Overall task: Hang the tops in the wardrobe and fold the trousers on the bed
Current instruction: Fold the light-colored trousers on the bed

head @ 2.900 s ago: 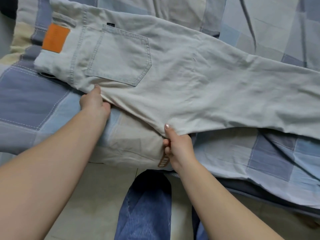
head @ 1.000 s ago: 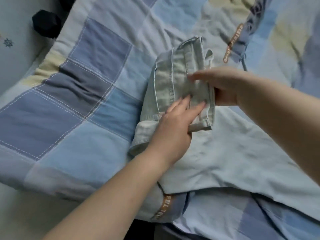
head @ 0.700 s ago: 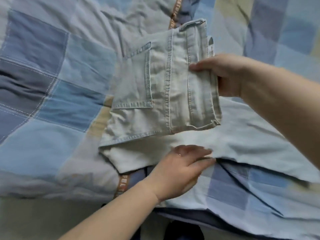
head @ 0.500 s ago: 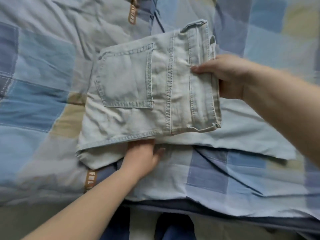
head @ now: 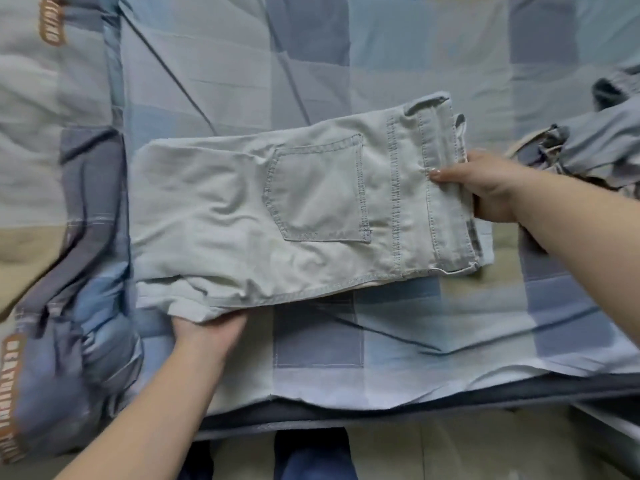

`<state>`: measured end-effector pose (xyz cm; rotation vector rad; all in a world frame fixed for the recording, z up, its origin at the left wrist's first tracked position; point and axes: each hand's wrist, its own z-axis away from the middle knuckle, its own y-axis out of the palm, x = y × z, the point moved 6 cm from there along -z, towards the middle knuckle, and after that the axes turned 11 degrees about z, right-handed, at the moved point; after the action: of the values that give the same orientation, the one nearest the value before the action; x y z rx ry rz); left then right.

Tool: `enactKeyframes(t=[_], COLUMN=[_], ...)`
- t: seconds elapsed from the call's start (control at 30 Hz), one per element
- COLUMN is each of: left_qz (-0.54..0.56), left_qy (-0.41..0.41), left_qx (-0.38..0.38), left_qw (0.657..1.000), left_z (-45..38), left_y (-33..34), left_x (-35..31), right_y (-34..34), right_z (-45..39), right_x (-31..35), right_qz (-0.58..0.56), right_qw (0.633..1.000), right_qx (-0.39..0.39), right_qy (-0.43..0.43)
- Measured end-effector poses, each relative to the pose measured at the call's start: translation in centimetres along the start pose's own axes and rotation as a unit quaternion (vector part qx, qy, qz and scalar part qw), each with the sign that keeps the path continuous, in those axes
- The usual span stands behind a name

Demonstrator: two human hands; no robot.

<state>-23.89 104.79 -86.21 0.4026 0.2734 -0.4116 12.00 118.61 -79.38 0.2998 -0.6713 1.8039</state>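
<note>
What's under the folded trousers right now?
The patchwork bed cover lies beneath the folded trousers. The left hand has fingers tucked under their near edge; anything else underneath is covered.

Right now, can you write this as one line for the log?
step: folding trousers | left hand: under near edge | right hand: gripping waistband | on bed

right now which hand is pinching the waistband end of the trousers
The right hand, thumb on top of the waistband; the left hand is tucked under the trousers' near edge.

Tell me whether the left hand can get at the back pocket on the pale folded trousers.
Probably yes: the left hand is at the pale folded trousers' near edge, and the back pocket faces up, uncovered.
</note>
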Motion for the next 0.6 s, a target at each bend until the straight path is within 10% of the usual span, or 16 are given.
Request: enactKeyframes(t=[0.2,0.33,0.6], left_qz=[0.068,0.114,-0.086], left_qy=[-0.015,0.021,0.036], left_qx=[-0.100,-0.008,-0.024], left_qw=[0.993,0.993,0.995], left_z=[0.2,0.6,-0.5], left_y=[-1.1,-1.1,0.3], left_x=[4.9,4.2,4.5], right_y=[-4.8,-7.5,-14.1], right_z=[-3.6,-5.1,-5.6], right_x=[-7.7,-10.3,-11.6], right_qz=[0.020,0.013,0.067], right_qw=[0.993,0.988,0.975], right_qx=[-0.110,-0.149,-0.211], right_qy=[0.021,0.038,-0.002])
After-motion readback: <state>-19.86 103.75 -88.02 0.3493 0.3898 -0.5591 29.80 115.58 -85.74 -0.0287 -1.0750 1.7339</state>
